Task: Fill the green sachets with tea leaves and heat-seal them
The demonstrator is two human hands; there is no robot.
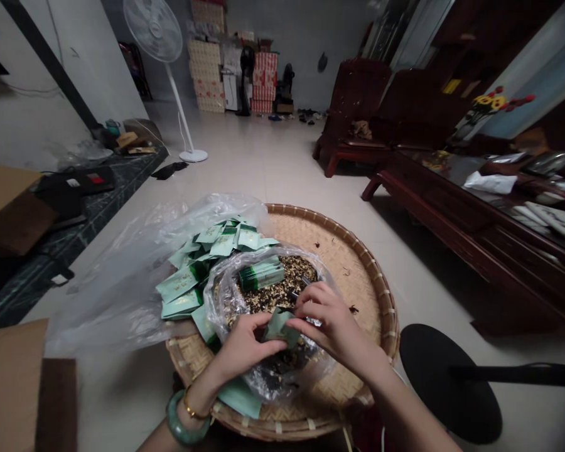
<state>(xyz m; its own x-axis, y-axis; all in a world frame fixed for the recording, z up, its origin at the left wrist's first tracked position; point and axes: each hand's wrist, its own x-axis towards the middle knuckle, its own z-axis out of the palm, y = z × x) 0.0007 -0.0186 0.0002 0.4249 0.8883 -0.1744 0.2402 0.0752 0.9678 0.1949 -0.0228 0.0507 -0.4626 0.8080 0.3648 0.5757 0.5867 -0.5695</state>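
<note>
My left hand (252, 342) grips a small light-green sachet (279, 326), thumb in front and fingers behind. At the sachet's upper edge is my right hand (327, 317), its fingers closed around a small metal tool (306, 281) whose kind I cannot make out; most of it is hidden. Both hands are over a clear plastic bag (220, 282) of loose dark-and-yellow dried mix (299, 270). A row of green sachets (262, 275) lies on the mix. More sachets (216, 242) are heaped to the left of the bag.
Everything sits on a round woven bamboo tray (358, 276). A large clear plastic sheet (108, 282) spreads over its left side. Cardboard boxes (12, 383) stand at left, a black round base (452, 383) at right. Beyond are a white fan (174, 94) and a dark wooden table (452, 220).
</note>
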